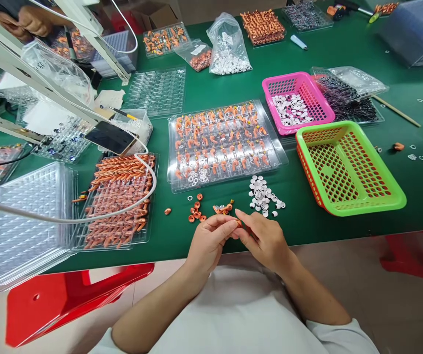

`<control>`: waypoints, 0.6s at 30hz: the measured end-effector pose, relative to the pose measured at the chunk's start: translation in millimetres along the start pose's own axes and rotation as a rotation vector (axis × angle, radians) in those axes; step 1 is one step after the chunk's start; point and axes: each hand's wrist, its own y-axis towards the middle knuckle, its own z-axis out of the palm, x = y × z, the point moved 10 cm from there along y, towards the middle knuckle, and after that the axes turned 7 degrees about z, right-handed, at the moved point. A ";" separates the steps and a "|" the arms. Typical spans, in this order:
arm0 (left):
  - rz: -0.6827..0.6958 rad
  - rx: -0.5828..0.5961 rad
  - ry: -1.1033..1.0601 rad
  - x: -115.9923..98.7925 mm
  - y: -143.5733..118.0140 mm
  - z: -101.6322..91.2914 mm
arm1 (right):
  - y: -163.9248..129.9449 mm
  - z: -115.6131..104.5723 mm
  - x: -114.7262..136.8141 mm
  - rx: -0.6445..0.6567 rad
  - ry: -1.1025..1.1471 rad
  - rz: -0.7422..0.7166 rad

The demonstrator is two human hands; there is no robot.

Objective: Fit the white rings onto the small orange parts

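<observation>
Just over the table's front edge, my left hand (209,241) pinches a small orange part (238,223) between thumb and fingers. My right hand (268,241) meets it there, thumb and index finger closed on the same part, which is mostly hidden. Right behind my fingers lie several orange curved pieces (223,209) with yellow bits. Loose orange cup-shaped pieces (195,214) are on the left, and a pile of small white round caps (261,191) is on the right. Farther back sits a clear blister tray (211,140) with rows of orange parts and some white rings.
A green basket (384,189) stands at right, a pink basket (291,130) with white pieces behind it. On the left are a tray of orange parts (119,211), stacked clear trays (30,211), a phone (111,137) and a white cable (154,184). Another person's hands (30,22) show at the upper left.
</observation>
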 end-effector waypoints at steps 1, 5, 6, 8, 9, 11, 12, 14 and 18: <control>0.003 0.000 -0.009 -0.1 -0.4 0.4 | -0.3 1.7 0.3 0.013 0.002 -0.001; -0.011 0.009 -0.024 1.3 -1.8 2.6 | -2.1 6.1 -0.1 0.054 -0.020 -0.017; -0.020 0.011 -0.026 2.1 -2.0 2.9 | -2.3 6.8 -0.4 0.064 -0.031 -0.022; -0.031 0.011 -0.032 3.3 -2.2 3.0 | -2.5 8.0 -0.5 0.082 -0.048 -0.033; -0.033 0.008 -0.034 3.8 -2.0 2.6 | -2.5 8.3 -0.1 0.088 -0.055 -0.041; -0.036 0.008 -0.029 5.3 -1.6 1.5 | -2.6 8.6 1.6 0.092 -0.074 -0.061; -0.036 0.008 -0.022 6.2 -1.3 0.7 | -2.7 9.0 2.5 0.095 -0.084 -0.071; -0.040 0.015 0.005 8.4 -0.8 -0.6 | -3.1 10.1 4.3 0.103 -0.106 -0.089; -0.024 0.036 0.044 9.8 -1.2 -2.3 | -4.2 11.0 5.3 0.107 -0.112 -0.103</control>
